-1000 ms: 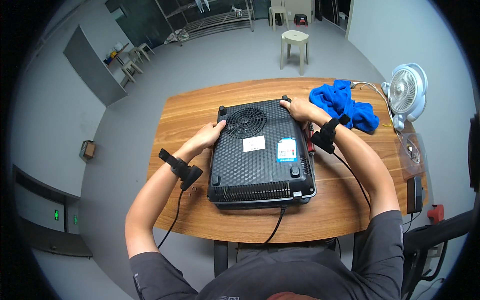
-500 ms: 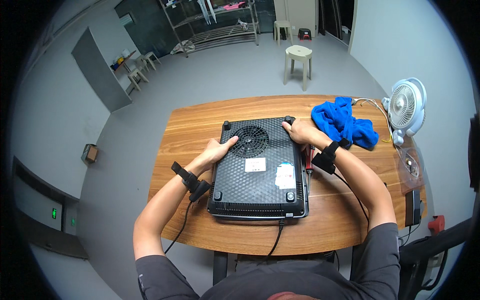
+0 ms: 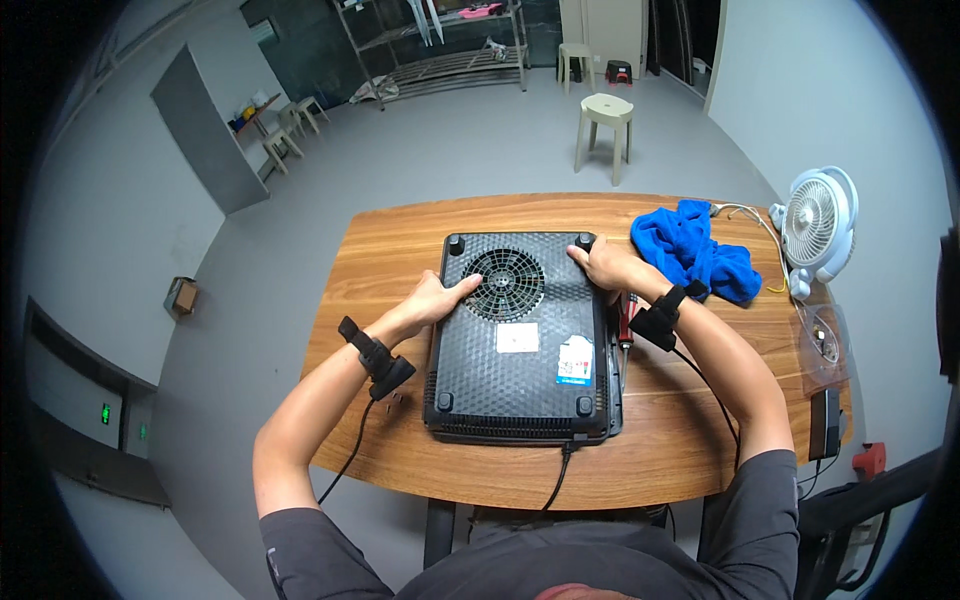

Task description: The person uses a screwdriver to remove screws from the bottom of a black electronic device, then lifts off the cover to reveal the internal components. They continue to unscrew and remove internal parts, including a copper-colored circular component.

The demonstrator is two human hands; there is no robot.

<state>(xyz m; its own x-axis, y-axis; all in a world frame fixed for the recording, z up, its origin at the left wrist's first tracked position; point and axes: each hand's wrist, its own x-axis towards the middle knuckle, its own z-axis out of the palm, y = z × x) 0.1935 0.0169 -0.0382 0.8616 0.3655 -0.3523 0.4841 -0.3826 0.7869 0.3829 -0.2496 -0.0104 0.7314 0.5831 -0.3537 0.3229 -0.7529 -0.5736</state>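
Observation:
An induction cooker lies upside down in front of me, its black textured bottom cover (image 3: pixel 480 360) facing up. The cover has a round fan grille (image 3: pixel 504 283), rubber feet at its corners and two labels. My left hand (image 3: pixel 437 299) grips the cover's left edge, thumb on top beside the grille. At the far right corner my right hand (image 3: pixel 603 266) holds the other edge, its thumb near a foot. The fingers under both edges are hidden. Along the right side, a dark rim (image 3: pixel 616 405) of the lower housing shows beneath the cover. A red-handled screwdriver (image 3: pixel 627 325) lies beside it.
A blue cloth (image 3: pixel 695 250) and a white fan (image 3: pixel 818 225) occupy the wooden table's (image 3: pixel 370 260) far right. A clear plastic bag (image 3: pixel 822 345) and a black power strip (image 3: pixel 825 422) sit at the right edge. The black power cord (image 3: pixel 560 480) runs over the near edge.
The bottom cover has shifted slightly against the lower housing, whose rim shows more at the right. More light shows through the grille. Both hands keep their grip; the whole view has shifted a little.

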